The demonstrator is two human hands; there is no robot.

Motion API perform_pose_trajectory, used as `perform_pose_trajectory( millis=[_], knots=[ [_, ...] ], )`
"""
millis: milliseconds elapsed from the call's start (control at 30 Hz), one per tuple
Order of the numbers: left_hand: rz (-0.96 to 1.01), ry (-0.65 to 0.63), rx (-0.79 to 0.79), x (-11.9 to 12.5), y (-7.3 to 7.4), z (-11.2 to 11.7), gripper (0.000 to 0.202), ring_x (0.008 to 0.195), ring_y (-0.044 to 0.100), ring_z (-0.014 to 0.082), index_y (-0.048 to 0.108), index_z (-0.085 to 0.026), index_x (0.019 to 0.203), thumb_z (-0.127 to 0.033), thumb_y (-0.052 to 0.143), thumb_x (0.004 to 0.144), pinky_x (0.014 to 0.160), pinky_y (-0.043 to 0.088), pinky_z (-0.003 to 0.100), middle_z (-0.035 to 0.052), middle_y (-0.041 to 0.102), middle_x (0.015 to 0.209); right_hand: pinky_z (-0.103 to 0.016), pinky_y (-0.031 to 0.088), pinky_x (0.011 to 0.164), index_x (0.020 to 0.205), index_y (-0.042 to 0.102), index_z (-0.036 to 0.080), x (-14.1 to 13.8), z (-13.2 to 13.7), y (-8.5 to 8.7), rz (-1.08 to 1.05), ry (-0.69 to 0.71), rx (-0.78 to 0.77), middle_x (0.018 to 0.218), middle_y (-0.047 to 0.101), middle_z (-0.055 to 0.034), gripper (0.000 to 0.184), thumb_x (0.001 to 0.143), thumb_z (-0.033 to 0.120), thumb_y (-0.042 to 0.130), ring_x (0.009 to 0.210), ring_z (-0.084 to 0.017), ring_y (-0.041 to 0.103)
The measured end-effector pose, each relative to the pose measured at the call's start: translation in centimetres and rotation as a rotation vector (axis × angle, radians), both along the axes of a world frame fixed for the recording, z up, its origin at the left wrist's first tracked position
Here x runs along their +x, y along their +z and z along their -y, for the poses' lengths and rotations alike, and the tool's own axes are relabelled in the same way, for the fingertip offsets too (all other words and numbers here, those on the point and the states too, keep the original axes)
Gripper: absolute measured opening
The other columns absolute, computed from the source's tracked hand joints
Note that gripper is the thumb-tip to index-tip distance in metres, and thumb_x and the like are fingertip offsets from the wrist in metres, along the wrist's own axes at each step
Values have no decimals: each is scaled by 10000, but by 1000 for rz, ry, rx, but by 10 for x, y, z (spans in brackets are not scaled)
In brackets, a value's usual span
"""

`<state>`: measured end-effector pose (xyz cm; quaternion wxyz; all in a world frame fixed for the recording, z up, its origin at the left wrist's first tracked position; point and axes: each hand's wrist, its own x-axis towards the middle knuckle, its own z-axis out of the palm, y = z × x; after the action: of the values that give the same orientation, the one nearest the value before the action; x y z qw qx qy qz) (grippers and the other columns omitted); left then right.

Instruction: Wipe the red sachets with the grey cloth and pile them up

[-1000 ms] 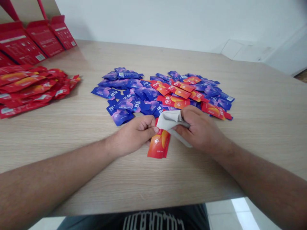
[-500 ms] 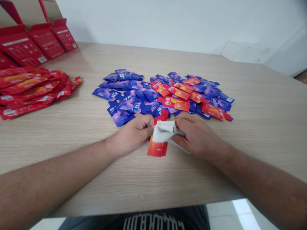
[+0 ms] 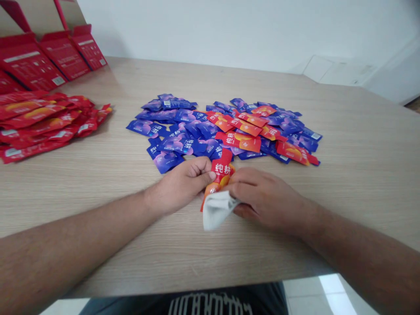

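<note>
My left hand (image 3: 183,183) pinches the upper part of a red and orange sachet (image 3: 221,170) just in front of the pile. My right hand (image 3: 265,197) grips a grey cloth (image 3: 215,212) and presses it against the lower end of that sachet, which the cloth hides. Both hands rest low over the wooden table (image 3: 210,245). Right behind them lies a spread pile of blue sachets (image 3: 177,131) mixed with several red ones (image 3: 243,140).
A heap of red sachets (image 3: 42,124) lies at the left edge. Open red cartons (image 3: 49,54) stand at the far left corner. The table's near edge runs just above my lap, and a white wall stands behind the table.
My right hand has drawn the cloth down the sachet from its top to its lower end, uncovering the printed upper part. My left hand has kept its hold.
</note>
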<state>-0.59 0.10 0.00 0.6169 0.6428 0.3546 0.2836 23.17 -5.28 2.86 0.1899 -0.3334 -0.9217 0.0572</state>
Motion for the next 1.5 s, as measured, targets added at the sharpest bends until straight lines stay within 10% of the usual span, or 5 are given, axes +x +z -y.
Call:
perform_pose_trajectory(
  millis=[700, 933, 1133, 1333, 1500],
  knots=[
    [-52, -39, 8, -2, 1, -2, 287, 596, 475, 90, 530, -190, 856, -424, 646, 975, 551, 371, 208, -33, 556, 719, -391, 515, 801, 954, 579, 209, 7, -8, 2, -83, -336, 81, 1018, 671, -107, 141, 985, 307, 676, 922, -259, 623],
    [-18, -26, 20, -2, 1, -2, 300, 592, 474, 93, 524, -190, 818, -422, 655, 955, 538, 364, 204, -29, 559, 705, -352, 514, 823, 961, 619, 225, -1, 2, 2, 20, 13, -40, 1035, 694, -61, 50, 969, 209, 665, 937, -220, 639],
    [-43, -9, -20, 0, 3, 0, 306, 583, 463, 87, 531, -190, 849, -438, 678, 951, 542, 366, 200, -37, 547, 703, -369, 497, 757, 934, 565, 217, 7, -9, 2, -68, -331, 75, 1000, 670, -94, 157, 994, 321, 667, 887, -242, 618],
    [-19, -6, 24, -1, 4, 0, 321, 582, 451, 92, 521, -191, 799, -435, 675, 940, 530, 351, 203, -31, 543, 686, -347, 521, 812, 942, 612, 223, -1, 1, 2, 16, 38, -18, 1021, 699, -63, 57, 978, 203, 651, 920, -216, 639],
    [-53, -15, 4, -1, 4, -1, 289, 582, 466, 93, 535, -194, 840, -425, 658, 964, 536, 353, 203, -37, 543, 692, -373, 518, 802, 954, 574, 211, 5, -7, 3, -72, -278, 55, 1033, 682, -104, 130, 995, 291, 667, 927, -245, 630]
  ],
)
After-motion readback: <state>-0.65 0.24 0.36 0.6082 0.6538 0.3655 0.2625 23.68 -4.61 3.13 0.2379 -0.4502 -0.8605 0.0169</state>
